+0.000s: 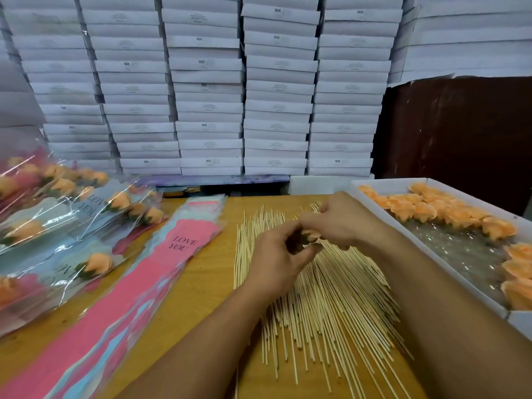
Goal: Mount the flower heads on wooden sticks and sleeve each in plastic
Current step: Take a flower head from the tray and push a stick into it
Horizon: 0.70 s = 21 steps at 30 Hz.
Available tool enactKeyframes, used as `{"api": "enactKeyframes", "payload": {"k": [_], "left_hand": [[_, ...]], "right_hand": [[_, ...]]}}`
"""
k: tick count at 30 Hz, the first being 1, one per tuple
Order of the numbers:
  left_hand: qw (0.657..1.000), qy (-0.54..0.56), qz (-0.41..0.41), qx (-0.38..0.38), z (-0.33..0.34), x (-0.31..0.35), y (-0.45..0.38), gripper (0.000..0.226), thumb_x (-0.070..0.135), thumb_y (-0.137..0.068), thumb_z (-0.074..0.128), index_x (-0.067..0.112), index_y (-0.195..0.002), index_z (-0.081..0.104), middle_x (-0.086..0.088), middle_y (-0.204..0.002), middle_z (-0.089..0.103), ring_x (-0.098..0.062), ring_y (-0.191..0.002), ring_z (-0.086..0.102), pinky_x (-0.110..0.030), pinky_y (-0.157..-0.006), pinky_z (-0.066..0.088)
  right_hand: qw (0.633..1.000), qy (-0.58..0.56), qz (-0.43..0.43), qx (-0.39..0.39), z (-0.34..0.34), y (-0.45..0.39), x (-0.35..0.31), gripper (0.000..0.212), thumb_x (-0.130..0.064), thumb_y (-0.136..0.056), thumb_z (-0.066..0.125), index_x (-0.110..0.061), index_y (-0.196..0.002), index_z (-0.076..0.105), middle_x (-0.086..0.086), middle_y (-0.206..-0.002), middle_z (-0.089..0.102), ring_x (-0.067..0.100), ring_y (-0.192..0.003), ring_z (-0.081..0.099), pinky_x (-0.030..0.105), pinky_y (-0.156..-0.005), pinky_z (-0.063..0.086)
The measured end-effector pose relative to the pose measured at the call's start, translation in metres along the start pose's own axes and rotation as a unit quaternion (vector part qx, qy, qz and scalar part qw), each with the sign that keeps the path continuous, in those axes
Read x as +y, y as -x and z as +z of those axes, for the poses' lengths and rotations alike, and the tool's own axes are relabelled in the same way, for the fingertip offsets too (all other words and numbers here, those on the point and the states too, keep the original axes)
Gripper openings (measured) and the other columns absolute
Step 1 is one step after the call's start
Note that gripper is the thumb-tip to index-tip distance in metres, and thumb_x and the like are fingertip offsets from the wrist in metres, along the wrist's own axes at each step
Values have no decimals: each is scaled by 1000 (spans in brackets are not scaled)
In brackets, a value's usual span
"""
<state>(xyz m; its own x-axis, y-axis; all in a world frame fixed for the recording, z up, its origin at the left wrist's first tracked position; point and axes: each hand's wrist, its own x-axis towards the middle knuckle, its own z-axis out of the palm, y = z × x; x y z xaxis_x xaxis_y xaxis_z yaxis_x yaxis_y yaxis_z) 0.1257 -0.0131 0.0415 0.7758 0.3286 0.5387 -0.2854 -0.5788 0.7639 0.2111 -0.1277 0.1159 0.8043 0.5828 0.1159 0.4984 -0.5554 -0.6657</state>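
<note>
Fingers of the left hand (276, 254) curl round an orange flower head (311, 236), its dark green base towards the palm. The right hand (339, 223) pinches at the same flower from the far side, fingertips bunched together; whether it holds a stick too, I cannot tell. Both hover over the spread wooden sticks (322, 300). Pink plastic sleeves (161, 272) read "LOVE YOU". Stacked white boxes (207, 90) bear "SGS". More flower heads fill a white tray (431, 249).

White boxes (207, 82) stacked; wooden table (201, 283).
</note>
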Motion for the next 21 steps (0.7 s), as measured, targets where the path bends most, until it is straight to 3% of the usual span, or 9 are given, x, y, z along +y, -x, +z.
{"api": "enactKeyframes", "payload": {"k": [2,6,10,12,14,16,21], "left_hand": [[999,-18,-8,30,-4,-7,-2,23,20,-84,79,23,-107,74,8,-88,72,-12,-84,67,-32,-78,55],[997,-57,-9,53,-10,-13,-3,22,34,-82,80,30,-102,71,14,-79,67,-4,-74,61,-19,-65,51],[993,-99,-28,64,-8,-15,-5,16,34,-86,76,27,-100,73,11,-78,67,-2,-76,61,-18,-64,50],[990,-107,-38,80,-8,-16,-6,9,31,-88,74,27,-96,72,12,-70,62,2,-71,57,-14,-59,44],[989,-105,-53,93,-8,-18,-7,8,32,-88,73,27,-94,72,12,-70,62,2,-71,57,-15,-58,44],[988,-97,-63,99,-7,-19,-8,10,35,-88,73,26,-94,73,10,-73,66,-2,-75,60,-22,-61,50],[987,-105,-65,101,-6,-19,-8,13,36,-88,72,25,-96,73,9,-74,66,-2,-76,59,-21,-60,48]], "right_hand": [[999,-48,-14,-16,7,-7,1,35,-38,-81,69,-6,-68,65,3,-49,47,20,-48,42,32,-50,34],[993,-110,-24,-41,23,-17,12,25,-29,-83,70,-8,-72,65,6,-55,45,21,-52,39,34,-51,30],[977,-202,-31,-59,29,-20,25,38,-42,-92,70,-7,-77,72,-1,-56,57,14,-50,50,28,-46,39],[974,-227,-11,-24,28,-21,30,43,-48,-96,63,-10,-80,75,0,-61,63,11,-49,53,25,-45,41],[996,-60,3,71,30,-28,39,43,-43,-97,63,-8,-73,71,3,-60,61,14,-49,52,27,-47,41],[987,130,18,96,36,-30,43,41,-38,-93,67,-12,-63,56,0,-56,52,16,-49,46,28,-49,35],[966,245,48,70,52,-29,43,44,-44,-85,76,-23,-71,40,-3,-74,49,12,-61,46,28,-48,30]]}}
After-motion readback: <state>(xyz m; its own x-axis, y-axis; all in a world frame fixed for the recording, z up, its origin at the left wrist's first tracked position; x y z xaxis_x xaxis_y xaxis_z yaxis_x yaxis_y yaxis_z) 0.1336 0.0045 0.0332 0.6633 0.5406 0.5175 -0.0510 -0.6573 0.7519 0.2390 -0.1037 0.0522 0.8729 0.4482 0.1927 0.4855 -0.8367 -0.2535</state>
